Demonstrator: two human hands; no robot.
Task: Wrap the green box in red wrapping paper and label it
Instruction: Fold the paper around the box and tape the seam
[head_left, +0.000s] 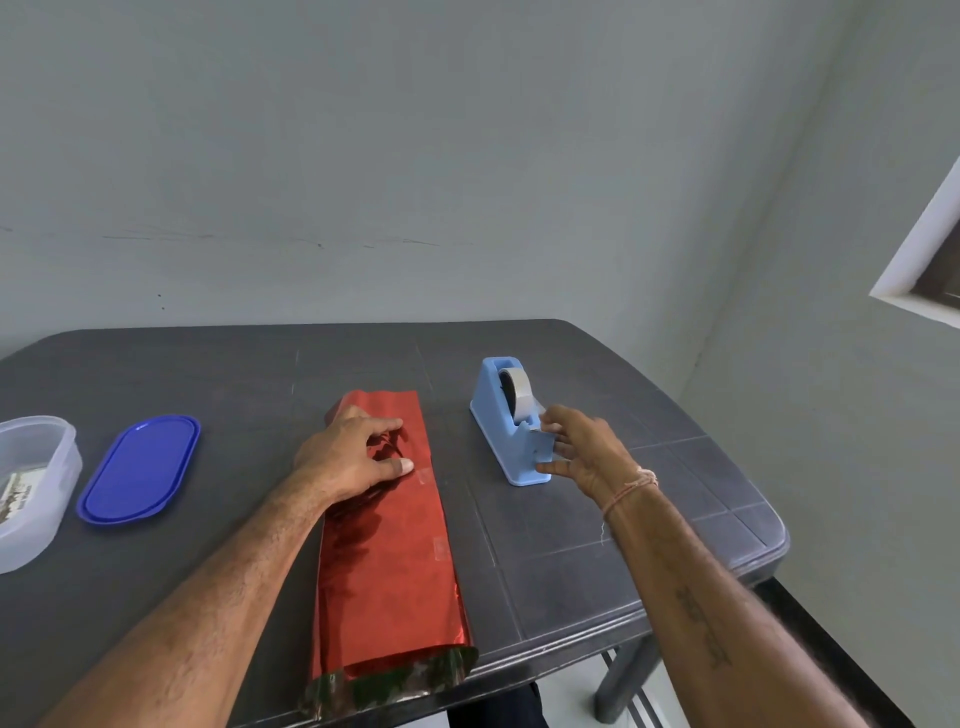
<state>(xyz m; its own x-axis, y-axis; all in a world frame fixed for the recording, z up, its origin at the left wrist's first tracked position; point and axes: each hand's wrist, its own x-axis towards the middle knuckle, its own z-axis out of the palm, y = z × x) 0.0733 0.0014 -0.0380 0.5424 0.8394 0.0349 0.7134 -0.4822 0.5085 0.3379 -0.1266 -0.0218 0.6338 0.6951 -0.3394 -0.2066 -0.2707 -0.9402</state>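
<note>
- The red wrapping paper (387, 561) lies lengthwise in the middle of the table (597, 545), tubed round the hidden green box, its near end open past the edge.
- The glossy foil looks light, slippery and springy; it is best pinned flat at the seam.
- The left hand (348, 457) presses there with arched fingertips.
- The right hand (582, 447) pinches tape (519, 395) at the blue dispenser (498, 431), just to the right.

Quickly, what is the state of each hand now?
Left hand: open, pressing down on the red wrapping paper.
Right hand: at the tape dispenser; grip cannot be told.
</note>
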